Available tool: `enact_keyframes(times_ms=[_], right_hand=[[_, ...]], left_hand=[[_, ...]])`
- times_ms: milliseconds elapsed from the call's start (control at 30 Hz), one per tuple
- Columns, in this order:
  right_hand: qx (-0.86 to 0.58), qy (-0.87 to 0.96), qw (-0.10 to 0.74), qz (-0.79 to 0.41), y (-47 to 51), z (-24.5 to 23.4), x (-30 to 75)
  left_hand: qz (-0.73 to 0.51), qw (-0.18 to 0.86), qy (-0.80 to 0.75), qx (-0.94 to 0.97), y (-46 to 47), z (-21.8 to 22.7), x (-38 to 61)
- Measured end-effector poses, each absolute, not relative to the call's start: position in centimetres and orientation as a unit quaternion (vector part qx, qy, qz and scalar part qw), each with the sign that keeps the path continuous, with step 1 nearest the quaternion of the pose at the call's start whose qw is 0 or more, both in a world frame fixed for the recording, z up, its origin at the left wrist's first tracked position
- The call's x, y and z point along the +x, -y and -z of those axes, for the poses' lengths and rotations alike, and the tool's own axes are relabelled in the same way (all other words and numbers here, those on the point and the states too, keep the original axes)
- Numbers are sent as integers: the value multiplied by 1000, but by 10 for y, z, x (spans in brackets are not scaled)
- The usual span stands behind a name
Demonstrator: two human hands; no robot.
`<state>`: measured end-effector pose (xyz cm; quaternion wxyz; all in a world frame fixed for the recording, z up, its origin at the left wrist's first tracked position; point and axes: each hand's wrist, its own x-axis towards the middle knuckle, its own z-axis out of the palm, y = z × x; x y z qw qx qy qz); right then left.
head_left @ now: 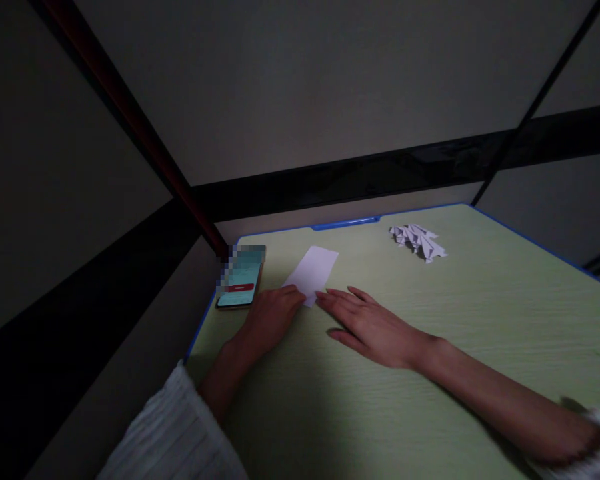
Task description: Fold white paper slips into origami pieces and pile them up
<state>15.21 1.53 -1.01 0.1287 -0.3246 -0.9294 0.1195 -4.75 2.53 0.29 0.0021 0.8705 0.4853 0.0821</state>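
A small white rectangular sheet of paper point(314, 268) lies slanted on the table, its near end narrowing between my hands. My left hand point(274, 315) is closed at the paper's lower left, with bent fingers pressed on its near edge; the thumb side partly covers that corner. Fingers stretched and spread, my right hand point(367, 323) rests palm down on the tabletop. Its fingertips reach the right side of the paper's near end. Whether they press on the paper or only touch it, I cannot tell.
A light green table point(480, 320) with a blue rim fills the corner by the dark panels. At the left edge lies a phone point(243, 277) with a lit screen. Several folded white paper figures point(417, 241) sit bunched at the back right. A blue handle strip point(347, 223) marks the far edge.
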Motion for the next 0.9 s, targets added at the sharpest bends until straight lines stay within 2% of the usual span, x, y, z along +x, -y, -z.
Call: enact_keyframes(times_ms=[400, 700, 800, 900], right_hand=[[-317, 928, 158, -117, -15, 8, 149], [-318, 931, 140, -112, -17, 9, 148], [-318, 932, 135, -113, -16, 9, 149], [-327, 926, 146, -120, -15, 10, 149]], left_hand=[[-92, 16, -482, 871, -23, -6, -46], [-103, -62, -523, 844, -23, 3, -35], [-142, -70, -538, 828, -22, 6, -35], [-253, -80, -542, 797, -20, 6, -37]])
